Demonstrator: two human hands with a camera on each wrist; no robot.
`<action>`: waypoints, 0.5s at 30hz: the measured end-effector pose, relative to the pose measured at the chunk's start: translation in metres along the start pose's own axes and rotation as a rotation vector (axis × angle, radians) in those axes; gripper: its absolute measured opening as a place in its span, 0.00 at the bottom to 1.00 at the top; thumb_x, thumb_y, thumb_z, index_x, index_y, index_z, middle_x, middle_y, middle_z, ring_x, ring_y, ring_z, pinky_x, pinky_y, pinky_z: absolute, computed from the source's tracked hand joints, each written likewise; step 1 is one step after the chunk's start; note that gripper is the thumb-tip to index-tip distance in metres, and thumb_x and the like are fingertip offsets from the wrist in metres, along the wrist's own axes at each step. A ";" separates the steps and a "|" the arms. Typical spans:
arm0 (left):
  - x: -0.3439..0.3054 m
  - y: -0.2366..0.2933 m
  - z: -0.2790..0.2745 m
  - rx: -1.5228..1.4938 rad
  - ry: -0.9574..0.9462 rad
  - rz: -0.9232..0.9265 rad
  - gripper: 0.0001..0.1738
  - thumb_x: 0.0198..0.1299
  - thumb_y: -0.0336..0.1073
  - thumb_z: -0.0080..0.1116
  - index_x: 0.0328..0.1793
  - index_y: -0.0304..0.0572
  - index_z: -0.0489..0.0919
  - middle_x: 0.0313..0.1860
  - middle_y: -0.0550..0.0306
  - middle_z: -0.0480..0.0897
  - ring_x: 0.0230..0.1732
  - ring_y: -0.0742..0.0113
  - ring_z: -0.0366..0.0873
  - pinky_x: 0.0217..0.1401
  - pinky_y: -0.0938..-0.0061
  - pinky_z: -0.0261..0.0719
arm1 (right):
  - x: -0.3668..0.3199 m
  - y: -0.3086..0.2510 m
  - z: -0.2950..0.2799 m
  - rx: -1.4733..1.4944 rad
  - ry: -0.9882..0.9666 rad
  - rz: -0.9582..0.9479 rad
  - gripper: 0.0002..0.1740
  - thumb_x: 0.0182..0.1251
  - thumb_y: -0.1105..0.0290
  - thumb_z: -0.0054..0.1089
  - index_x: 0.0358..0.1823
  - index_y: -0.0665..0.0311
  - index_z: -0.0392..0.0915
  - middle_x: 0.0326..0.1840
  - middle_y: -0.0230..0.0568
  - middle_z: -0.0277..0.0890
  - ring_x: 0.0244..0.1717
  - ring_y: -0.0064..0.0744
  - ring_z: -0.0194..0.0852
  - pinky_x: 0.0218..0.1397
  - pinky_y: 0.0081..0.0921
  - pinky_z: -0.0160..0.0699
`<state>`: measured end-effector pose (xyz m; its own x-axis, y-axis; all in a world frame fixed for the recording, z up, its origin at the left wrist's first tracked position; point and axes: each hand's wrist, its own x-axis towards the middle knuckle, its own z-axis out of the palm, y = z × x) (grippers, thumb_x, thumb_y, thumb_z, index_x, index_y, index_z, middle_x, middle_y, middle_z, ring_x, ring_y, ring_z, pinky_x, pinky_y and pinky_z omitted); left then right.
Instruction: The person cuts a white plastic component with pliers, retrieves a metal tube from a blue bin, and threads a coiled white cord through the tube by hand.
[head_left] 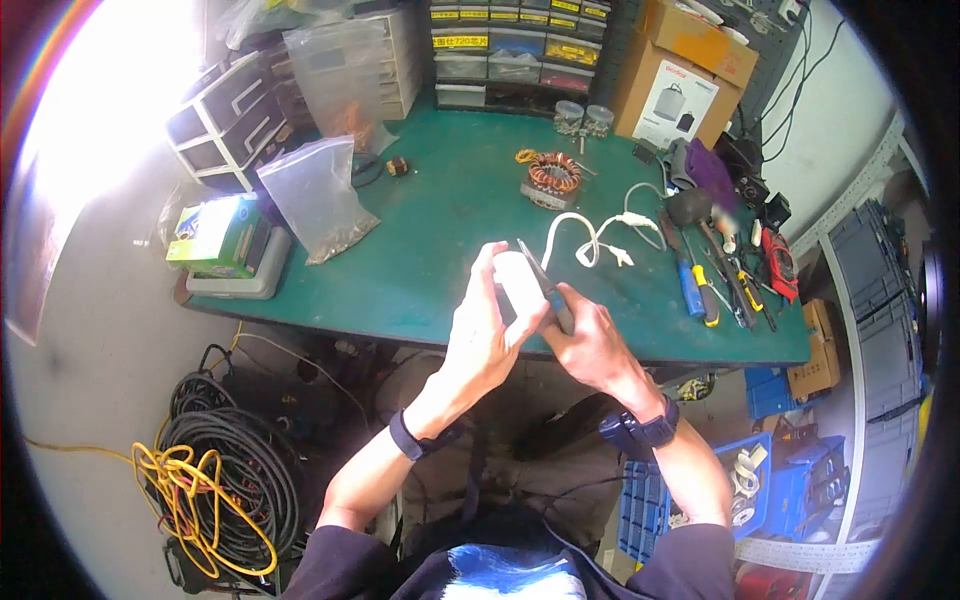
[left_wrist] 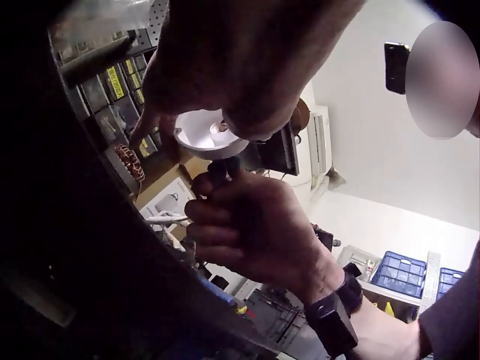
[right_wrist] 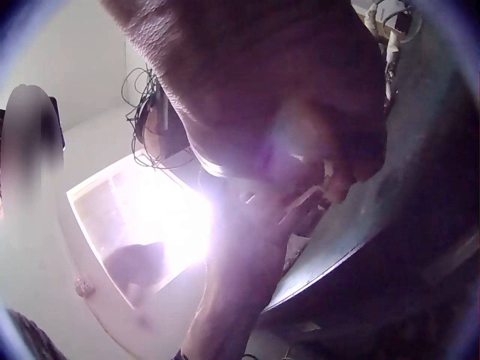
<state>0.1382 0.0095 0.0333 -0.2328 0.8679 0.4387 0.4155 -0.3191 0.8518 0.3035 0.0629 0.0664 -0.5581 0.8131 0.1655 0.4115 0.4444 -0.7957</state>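
Note:
A white cylindrical piece (head_left: 520, 284) is gripped between the thumb and fingers of the left hand (head_left: 482, 325), above the table's front edge. The right hand (head_left: 592, 345) grips a slim pointed metal tool (head_left: 534, 262) with dark handles, its tip up beside the white piece. In the left wrist view the white piece (left_wrist: 206, 135) looks like a hollow cup with a small fitting inside; the left hand (left_wrist: 225, 67) holds it from above, and the right hand (left_wrist: 251, 229) is curled just below it. In the right wrist view the right hand (right_wrist: 277, 82) hides most of the work.
On the green table (head_left: 440, 190) stand a copper-wound stator (head_left: 552, 180), a white cable (head_left: 590, 240), a bag of small parts (head_left: 325, 205) and several hand tools at the right, among them a blue-handled one (head_left: 690, 288). Drawer units and a cardboard box (head_left: 690, 65) line the back.

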 end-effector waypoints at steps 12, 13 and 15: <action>0.002 0.018 -0.001 0.075 0.027 -0.007 0.45 0.67 0.51 0.67 0.81 0.44 0.56 0.62 0.36 0.78 0.59 0.40 0.81 0.63 0.55 0.79 | 0.002 0.014 0.009 0.107 0.066 -0.063 0.13 0.63 0.70 0.55 0.43 0.74 0.75 0.27 0.67 0.75 0.30 0.68 0.78 0.33 0.50 0.71; 0.003 0.017 -0.001 0.082 0.055 0.035 0.45 0.67 0.52 0.67 0.81 0.44 0.56 0.63 0.36 0.78 0.60 0.40 0.81 0.63 0.55 0.79 | 0.002 0.012 0.008 0.113 0.078 -0.058 0.13 0.62 0.70 0.55 0.42 0.74 0.75 0.26 0.66 0.74 0.29 0.67 0.77 0.32 0.49 0.71; 0.002 0.016 0.001 0.058 0.044 0.015 0.45 0.66 0.51 0.68 0.81 0.44 0.56 0.64 0.36 0.77 0.60 0.41 0.80 0.64 0.55 0.78 | 0.003 0.016 0.010 0.112 0.095 -0.075 0.12 0.62 0.71 0.56 0.41 0.75 0.75 0.25 0.65 0.73 0.27 0.65 0.76 0.31 0.48 0.70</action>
<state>0.1451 0.0067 0.0478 -0.2641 0.8453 0.4643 0.4688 -0.3082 0.8278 0.3016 0.0687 0.0484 -0.5114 0.8136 0.2766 0.2856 0.4646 -0.8382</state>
